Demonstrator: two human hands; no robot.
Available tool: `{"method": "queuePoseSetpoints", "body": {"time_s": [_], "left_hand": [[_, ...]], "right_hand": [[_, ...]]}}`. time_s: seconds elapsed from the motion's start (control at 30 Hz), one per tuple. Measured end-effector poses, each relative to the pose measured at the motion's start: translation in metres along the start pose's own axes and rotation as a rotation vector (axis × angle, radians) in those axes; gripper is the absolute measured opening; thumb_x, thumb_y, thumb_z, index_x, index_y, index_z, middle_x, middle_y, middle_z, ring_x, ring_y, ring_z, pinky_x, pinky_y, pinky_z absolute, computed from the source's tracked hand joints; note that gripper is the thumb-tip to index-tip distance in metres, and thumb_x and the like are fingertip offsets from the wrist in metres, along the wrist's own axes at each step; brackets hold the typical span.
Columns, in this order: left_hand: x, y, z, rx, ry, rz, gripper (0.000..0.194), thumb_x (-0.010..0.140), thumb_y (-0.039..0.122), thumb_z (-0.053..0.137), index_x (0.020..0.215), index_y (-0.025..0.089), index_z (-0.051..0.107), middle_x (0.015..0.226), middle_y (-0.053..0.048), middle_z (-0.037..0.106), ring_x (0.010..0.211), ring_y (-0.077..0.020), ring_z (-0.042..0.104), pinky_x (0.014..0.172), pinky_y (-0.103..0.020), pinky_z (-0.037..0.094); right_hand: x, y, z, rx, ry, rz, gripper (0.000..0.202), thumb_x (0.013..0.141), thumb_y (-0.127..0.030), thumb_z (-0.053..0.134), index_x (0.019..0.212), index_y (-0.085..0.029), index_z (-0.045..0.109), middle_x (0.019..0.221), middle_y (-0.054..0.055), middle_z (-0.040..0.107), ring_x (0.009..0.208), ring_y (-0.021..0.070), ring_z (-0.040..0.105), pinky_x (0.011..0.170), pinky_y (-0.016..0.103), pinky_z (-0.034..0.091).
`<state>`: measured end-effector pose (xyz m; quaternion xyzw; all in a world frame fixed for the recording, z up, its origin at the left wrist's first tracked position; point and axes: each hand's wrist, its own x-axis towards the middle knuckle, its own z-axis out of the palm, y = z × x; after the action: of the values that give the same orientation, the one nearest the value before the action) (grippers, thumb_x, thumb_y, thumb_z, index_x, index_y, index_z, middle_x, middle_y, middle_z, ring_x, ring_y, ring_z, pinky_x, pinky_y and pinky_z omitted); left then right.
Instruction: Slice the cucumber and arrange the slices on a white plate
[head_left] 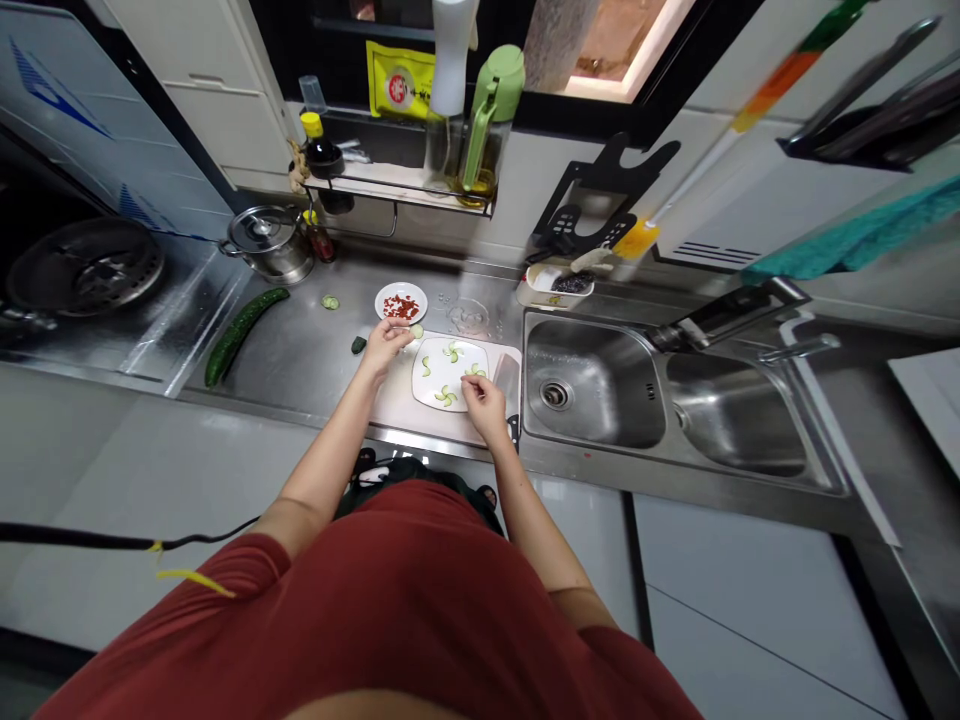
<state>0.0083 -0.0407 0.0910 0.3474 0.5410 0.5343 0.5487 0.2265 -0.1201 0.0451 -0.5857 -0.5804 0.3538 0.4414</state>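
A squarish white plate (430, 385) rests on a pale cutting board (390, 408), with thin cucumber slices (445, 396) laid on it in pinwheel groups. Left of the plate, my left hand (384, 346) is closed, holding a pale round cucumber piece (416, 331) at its fingertips. My right hand (486, 404) is pinched over the plate's right side, its fingertips at a small cucumber slice (475, 370). A knife (507, 376) lies along the board's right end, its handle partly hidden by my right forearm. A dark green cucumber end (359, 345) sits beside my left hand.
Behind the board stands a small white dish (402, 302) of chopped red pieces. A whole cucumber (241, 335) and a lidded steel pot (270, 243) are to the left. A double sink (596, 380) adjoins the board on the right. A bottle shelf (397, 188) hangs above.
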Motion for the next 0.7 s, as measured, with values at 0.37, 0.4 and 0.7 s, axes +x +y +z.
{"method": "queuePoseSetpoints", "body": {"time_s": [0.37, 0.4, 0.7], "left_hand": [[-0.042, 0.042, 0.015, 0.006, -0.265, 0.135, 0.051, 0.057, 0.028, 0.085, 0.097, 0.018, 0.055, 0.071, 0.005, 0.062, 0.067, -0.0078, 0.059, 0.067, -0.020, 0.044], [-0.045, 0.046, 0.016, 0.008, -0.274, 0.140, 0.050, 0.057, 0.028, 0.084, 0.097, 0.018, 0.055, 0.071, 0.005, 0.061, 0.067, -0.0079, 0.059, 0.069, -0.021, 0.045], [-0.057, 0.050, 0.022, -0.002, -0.338, 0.145, 0.046, 0.061, 0.025, 0.083, 0.097, 0.018, 0.054, 0.071, 0.005, 0.061, 0.066, -0.0071, 0.058, 0.069, -0.021, 0.045]], "right_hand": [[0.039, -0.093, -0.013, 0.144, -0.018, -0.185, 0.028, 0.085, -0.041, 0.061, 0.100, -0.020, 0.070, 0.094, 0.004, 0.069, 0.080, 0.0158, 0.059, 0.073, 0.028, 0.047], [0.040, -0.098, -0.013, 0.142, -0.031, -0.212, 0.026, 0.085, -0.041, 0.061, 0.099, -0.020, 0.070, 0.095, 0.004, 0.069, 0.081, 0.0157, 0.059, 0.073, 0.028, 0.047], [0.043, -0.111, -0.001, 0.116, -0.080, -0.309, 0.020, 0.086, -0.040, 0.063, 0.079, -0.021, 0.066, 0.091, 0.003, 0.066, 0.093, 0.0184, 0.058, 0.077, 0.031, 0.046]]}}
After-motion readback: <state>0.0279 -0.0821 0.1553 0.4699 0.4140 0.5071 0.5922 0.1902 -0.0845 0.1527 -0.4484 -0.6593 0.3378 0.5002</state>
